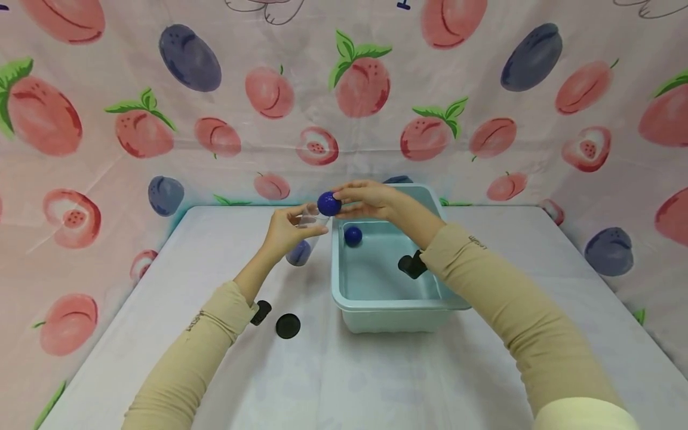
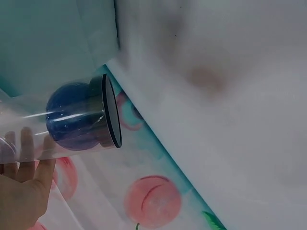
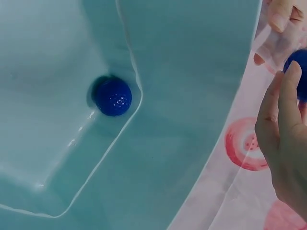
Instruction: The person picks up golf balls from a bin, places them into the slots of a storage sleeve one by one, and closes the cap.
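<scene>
Clear tube [image 2: 36,111]: stood tilted; one blue ball [image 2: 71,119] lay inside, near the black cap [image 2: 106,111] on its lower end. Second blue ball [image 1: 329,203]: hung just beside the tube's upper end.

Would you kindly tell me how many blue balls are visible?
3: one ball in the right hand, another ball inside the clear tube, a third ball in the bin; others may be hidden.

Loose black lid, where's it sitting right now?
In the head view, the black lid lies flat on the white table, left of the light-blue tub and just right of the left sleeve's cuff.
</scene>
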